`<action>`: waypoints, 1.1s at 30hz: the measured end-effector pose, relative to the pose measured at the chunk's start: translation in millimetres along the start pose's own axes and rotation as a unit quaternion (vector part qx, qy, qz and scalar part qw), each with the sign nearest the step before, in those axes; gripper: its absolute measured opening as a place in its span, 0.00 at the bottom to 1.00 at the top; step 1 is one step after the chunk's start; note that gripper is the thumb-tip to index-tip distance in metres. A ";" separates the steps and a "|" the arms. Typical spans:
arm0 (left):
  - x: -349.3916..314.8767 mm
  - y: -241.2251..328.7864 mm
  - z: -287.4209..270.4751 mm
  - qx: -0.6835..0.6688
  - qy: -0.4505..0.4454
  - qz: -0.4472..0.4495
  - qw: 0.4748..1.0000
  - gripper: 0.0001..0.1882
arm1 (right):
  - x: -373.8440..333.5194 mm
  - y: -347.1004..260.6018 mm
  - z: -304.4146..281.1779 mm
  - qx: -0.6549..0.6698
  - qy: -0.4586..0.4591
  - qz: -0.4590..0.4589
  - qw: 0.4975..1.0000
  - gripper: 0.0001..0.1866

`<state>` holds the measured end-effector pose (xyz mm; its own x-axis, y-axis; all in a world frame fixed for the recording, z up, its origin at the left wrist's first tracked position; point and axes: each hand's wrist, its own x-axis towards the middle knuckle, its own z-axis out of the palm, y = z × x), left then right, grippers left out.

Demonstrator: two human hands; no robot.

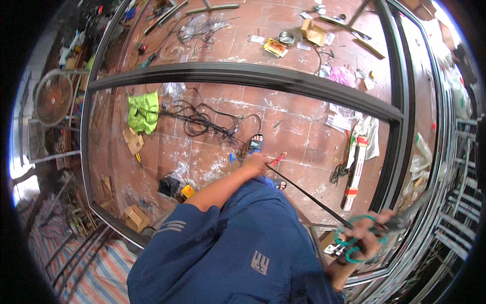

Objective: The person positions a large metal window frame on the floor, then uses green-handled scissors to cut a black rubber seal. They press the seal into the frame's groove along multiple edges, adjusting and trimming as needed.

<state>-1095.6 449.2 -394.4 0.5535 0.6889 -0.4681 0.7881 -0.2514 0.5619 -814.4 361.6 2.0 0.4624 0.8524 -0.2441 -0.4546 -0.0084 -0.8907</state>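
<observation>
My left hand [256,165] is closed round one end of a long thin black strip [311,196] in front of my body. Stretched tight, the strip slants down to my right hand [365,234] beside the frame's right side. Blurred by motion, the right hand grips scissors with teal handles [363,254], its fingers about the loops. Whether it also pinches the strip, I cannot tell. Just past my left hand shows a red-handled tool [277,160]; a blue handle [232,158] sticks out on its other side. Whether that hand touches either is unclear.
A large dark metal frame [243,76] surrounds me, its crossbar ahead. On the tiled floor lie coiled black cables [202,123], a lime-green bag [143,112] and a long white-and-red box [356,173]. A fan [53,98] stands left; metal lengths [458,223] are stacked right.
</observation>
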 end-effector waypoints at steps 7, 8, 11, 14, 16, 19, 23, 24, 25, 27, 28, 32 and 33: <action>-80.3 -149.0 -69.9 -0.023 0.100 -0.225 0.969 0.12 | 61.6 -95.0 -1.0 0.224 -0.175 -0.132 0.950 0.13; -95.1 -189.4 -48.2 -0.004 0.138 -0.227 0.964 0.12 | 71.6 -114.0 -11.0 0.279 -0.185 -0.098 0.937 0.08; -108.5 -231.0 -54.3 -0.094 0.237 -0.310 0.916 0.12 | 100.3 -123.9 -15.1 0.317 -0.260 -0.147 0.900 0.08; -125.6 -243.2 -107.6 -0.245 0.387 -0.393 0.797 0.14 | 120.3 -108.0 25.4 0.260 -0.303 -0.149 0.904 0.06; -145.3 -265.7 -131.6 -0.392 0.511 -0.355 0.678 0.17 | 136.9 -85.3 51.0 0.195 -0.314 -0.150 0.917 0.09; -210.8 -293.8 -179.5 -0.481 0.617 -0.258 0.567 0.16 | 166.3 -65.2 64.4 0.241 -0.294 -0.072 0.922 0.18; -321.6 -121.1 -225.8 -0.111 0.714 -0.376 0.580 0.13 | 188.2 -68.3 61.9 0.243 -0.343 -0.060 0.905 0.19; -336.1 -95.9 -199.9 -0.044 0.694 -0.402 0.596 0.12 | 202.5 -70.7 51.9 0.210 -0.366 -0.063 0.904 0.18; -331.4 -86.0 -154.5 -0.044 0.672 -0.417 0.610 0.12 | 217.0 -72.1 41.3 0.178 -0.389 -0.067 0.902 0.17; -292.6 -87.0 -52.9 -0.100 0.612 -0.449 0.643 0.14 | 248.5 -49.4 20.6 0.092 -0.349 -0.084 0.929 0.23; -261.4 -96.1 -16.8 -0.126 0.597 -0.435 0.662 0.15 | 248.7 -28.0 17.8 0.013 -0.258 -0.137 0.956 0.22; -225.1 -86.9 -143.4 -0.177 0.550 -0.431 0.693 0.18 | 246.1 -12.1 45.6 0.039 -0.370 -0.024 0.928 0.22; -238.4 -110.2 -166.3 -0.123 0.569 -0.467 0.666 0.16 | 236.3 -11.3 53.6 0.013 -0.322 -0.044 0.945 0.22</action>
<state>-1359.1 425.7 -231.3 -0.8194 0.5712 0.0494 0.5004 0.6704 0.5478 -740.8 591.2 -25.1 -0.0569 0.9907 0.1233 -0.4581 0.0838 -0.8849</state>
